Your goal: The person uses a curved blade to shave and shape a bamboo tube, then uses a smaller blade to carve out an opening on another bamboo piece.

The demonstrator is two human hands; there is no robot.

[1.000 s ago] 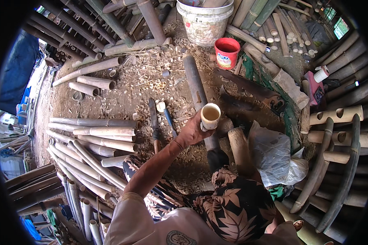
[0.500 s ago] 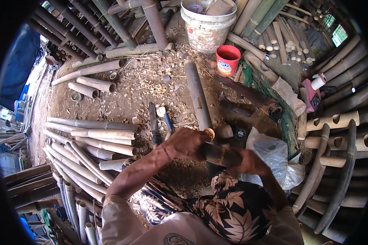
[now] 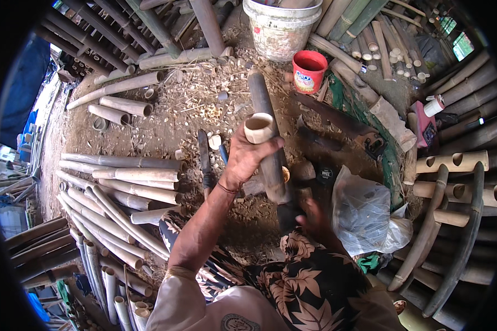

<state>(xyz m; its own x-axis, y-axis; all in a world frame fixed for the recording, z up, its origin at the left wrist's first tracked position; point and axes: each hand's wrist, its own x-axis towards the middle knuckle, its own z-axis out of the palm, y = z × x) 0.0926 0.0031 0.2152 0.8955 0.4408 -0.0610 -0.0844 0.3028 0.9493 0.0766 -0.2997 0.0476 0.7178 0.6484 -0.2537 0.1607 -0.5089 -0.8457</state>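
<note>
My left hand (image 3: 246, 157) is closed round the upper part of a bamboo tube (image 3: 259, 126). Its pale, shaved open end tips up, so the hollow inside shows. The darker body runs down below my thumb to a joint and a black lower part. My right hand (image 3: 313, 219) is beside that black lower part, its fingers smeared by motion. Behind the tube, a long dark bamboo pole (image 3: 257, 91) lies on the ground, its cut end partly showing at my left hand's right. A long dark blade (image 3: 204, 151) and a blue-handled tool (image 3: 223, 153) lie left of my left hand.
Several cut bamboo lengths (image 3: 132, 176) lie at the left. A red tub (image 3: 308, 83) and white bucket (image 3: 279, 36) stand at the back. A handsaw (image 3: 337, 118) lies right of the pole, near a clear plastic bag (image 3: 359, 209). Bamboo frames (image 3: 453, 218) stand far right. Shavings cover the ground.
The tube, held level between both hands before, now stands tilted with its pale open end up. My left hand has risen away from my lap; my right hand has shifted left and slightly down.
</note>
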